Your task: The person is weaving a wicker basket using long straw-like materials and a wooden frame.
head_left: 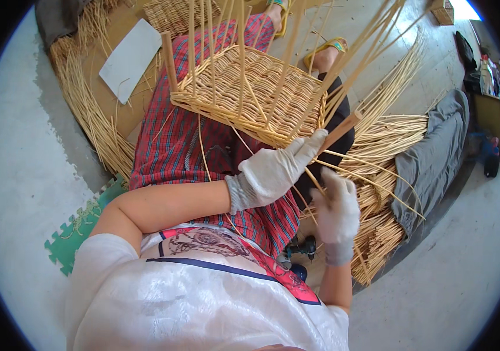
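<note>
A half-woven wicker basket [255,88] rests across my lap, its flat base woven and many thin stakes standing up around it. Thick wooden posts [340,133] rise at its corners. In a white glove, my left hand [279,169] grips the basket's near right corner, fingers pressed along the rim beside the post. Just right of and below that corner is my gloved right hand [337,207], its fingers curled on a wicker strand [313,178] that runs from the corner. Part of the fingertips is blurred. Other loose strand ends hang below the near rim.
Bundles of wicker rods [378,175] lie at my right, partly under a grey cloth [437,158]. More rods [95,111] lie at the left near a white board [130,61]. A green foam mat [74,234] and a power drill [302,248] are close to my body.
</note>
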`<state>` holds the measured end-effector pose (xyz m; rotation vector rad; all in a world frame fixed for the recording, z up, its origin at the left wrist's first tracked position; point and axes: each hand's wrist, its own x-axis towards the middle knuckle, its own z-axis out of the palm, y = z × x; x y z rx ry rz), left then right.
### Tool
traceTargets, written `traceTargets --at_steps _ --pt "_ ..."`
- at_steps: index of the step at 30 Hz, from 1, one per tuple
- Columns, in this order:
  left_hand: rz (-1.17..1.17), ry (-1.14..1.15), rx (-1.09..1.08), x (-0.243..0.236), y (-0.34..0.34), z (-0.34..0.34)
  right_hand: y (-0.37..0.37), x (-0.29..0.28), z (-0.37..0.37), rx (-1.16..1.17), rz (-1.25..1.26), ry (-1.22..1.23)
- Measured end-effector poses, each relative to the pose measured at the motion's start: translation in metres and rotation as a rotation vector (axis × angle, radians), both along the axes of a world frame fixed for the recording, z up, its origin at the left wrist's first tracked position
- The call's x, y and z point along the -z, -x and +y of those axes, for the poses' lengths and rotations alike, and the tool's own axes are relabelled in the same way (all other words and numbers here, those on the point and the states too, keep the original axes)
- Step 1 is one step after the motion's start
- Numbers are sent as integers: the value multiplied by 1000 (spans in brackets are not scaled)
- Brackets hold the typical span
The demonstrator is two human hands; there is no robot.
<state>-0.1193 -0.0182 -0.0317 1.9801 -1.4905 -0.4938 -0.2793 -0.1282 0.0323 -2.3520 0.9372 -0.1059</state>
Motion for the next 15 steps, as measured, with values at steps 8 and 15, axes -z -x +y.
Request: traceTargets --at_steps 8,15 --pt "252 32 -69 3 -3 -16 -20 3 -4 -179 28 333" --pt "430 -20 -3 0 -17 -33 -20 20 -40 -112 -55 326"
